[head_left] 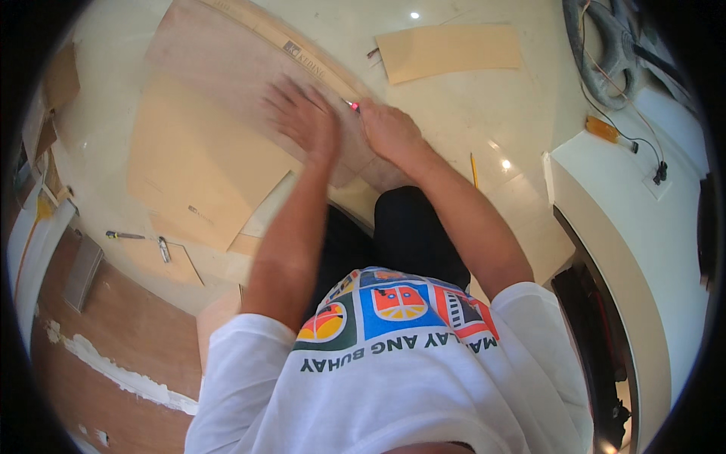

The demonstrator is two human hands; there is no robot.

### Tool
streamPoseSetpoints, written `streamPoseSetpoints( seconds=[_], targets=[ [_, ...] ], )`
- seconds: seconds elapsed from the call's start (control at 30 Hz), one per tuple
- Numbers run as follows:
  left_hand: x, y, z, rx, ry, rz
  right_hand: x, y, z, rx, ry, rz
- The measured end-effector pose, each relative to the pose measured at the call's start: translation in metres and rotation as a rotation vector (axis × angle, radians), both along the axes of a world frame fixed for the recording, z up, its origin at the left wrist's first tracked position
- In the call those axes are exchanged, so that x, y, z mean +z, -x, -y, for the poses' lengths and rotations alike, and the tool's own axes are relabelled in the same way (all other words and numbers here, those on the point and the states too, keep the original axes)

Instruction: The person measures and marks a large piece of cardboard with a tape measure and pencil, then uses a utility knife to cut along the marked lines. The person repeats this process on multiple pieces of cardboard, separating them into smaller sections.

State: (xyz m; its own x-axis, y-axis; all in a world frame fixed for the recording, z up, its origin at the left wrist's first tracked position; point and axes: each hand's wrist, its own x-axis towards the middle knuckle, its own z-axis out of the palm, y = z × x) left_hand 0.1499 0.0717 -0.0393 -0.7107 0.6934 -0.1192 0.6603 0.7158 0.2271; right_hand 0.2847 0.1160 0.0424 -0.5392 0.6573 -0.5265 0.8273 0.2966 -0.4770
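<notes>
A large brownish sheet [208,53] lies on the floor ahead of me, with a tan printed strip [261,26] along its far edge. My left hand [306,121] rests on this sheet, open, its fingers spread and slightly blurred. Close to its right, my right hand [390,132] is closed around a small tool [355,107] with a red part and a thin tip, pointing toward the strip. The fist hides the rest of the tool, so its kind is unclear. Left of my hands, a wide tan sheet [200,151] adjoins the brownish one.
A separate tan piece [450,53] lies at the far right, and a yellow pencil [474,170] lies beside my right forearm. Two slim hand tools, one dark [126,235] and one silver [164,249], lie at left. A grey hose-like coil [605,68] and cables occupy the upper right.
</notes>
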Motion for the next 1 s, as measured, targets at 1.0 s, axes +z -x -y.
streamPoseSetpoints(
  seconds=[1.0],
  targets=[
    [0.011,-0.028,0.024,-0.035,0.009,0.065,0.049,-0.046,0.015,-0.251,0.170,0.020]
  ],
)
